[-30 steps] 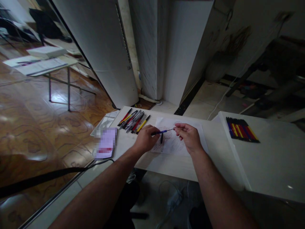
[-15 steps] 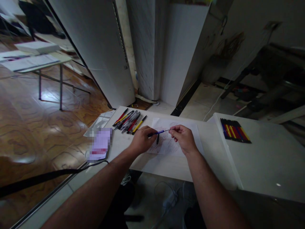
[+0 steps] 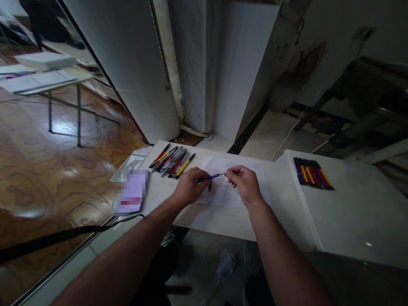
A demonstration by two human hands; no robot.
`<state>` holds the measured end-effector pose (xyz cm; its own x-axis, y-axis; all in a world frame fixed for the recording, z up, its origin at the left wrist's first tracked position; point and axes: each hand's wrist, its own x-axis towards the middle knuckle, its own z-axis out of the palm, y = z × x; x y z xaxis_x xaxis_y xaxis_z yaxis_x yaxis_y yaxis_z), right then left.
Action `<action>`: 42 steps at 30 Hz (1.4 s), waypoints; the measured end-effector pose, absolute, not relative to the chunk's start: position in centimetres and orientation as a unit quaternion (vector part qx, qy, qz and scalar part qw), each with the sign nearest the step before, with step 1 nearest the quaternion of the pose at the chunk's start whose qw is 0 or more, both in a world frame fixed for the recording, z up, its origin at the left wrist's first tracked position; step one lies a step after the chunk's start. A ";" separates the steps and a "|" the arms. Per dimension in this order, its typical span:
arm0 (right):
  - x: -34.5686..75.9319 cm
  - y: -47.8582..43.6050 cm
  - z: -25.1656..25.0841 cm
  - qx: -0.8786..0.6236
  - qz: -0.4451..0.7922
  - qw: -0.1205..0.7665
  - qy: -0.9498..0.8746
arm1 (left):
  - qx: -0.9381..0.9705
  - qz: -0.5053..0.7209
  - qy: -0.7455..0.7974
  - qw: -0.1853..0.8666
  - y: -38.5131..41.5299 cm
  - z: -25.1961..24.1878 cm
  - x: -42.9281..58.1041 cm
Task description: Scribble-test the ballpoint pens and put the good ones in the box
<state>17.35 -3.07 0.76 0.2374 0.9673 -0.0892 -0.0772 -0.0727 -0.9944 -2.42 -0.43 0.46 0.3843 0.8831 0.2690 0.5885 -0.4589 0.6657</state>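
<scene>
My left hand point(image 3: 188, 187) is closed around the barrel of a blue pen point(image 3: 210, 177), held level just above a scribbled sheet of paper point(image 3: 229, 187). A dark pen cap point(image 3: 210, 185) hangs below the barrel near my left fingers. My right hand point(image 3: 244, 183) pinches the thin refill tip that sticks out of the pen's right end. Both hands hover over a white table point(image 3: 223, 221).
A loose pile of several pens point(image 3: 172, 160) lies at the table's far left. A neat row of several coloured pens point(image 3: 313, 173) rests on a second white table point(image 3: 357, 212) to the right. A blurred purple card point(image 3: 131, 192) sits at the left edge. White pillars stand behind.
The view shifted slightly, so the tables and hands sit a little further left. The hands keep the same grip on the pen and refill.
</scene>
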 end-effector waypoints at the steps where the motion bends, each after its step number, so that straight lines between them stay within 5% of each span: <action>1: 17.3 -3.1 0.8 -0.559 0.472 0.553 -0.399 | 0.795 0.309 0.462 0.242 -0.5 0.4 -2.4; 30: 17.7 -2.9 0.6 -0.570 0.465 0.543 -0.406 | 0.770 0.330 0.484 0.253 -0.4 0.6 -2.4; 37: 17.3 -3.1 -0.7 -0.660 0.272 0.406 -0.570 | 0.618 0.410 0.536 0.404 0.4 -0.2 -2.5; 42: 15.4 -4.3 -0.8 -0.598 0.180 0.281 -0.729 | 0.580 0.453 0.534 0.416 0.7 -0.6 -2.6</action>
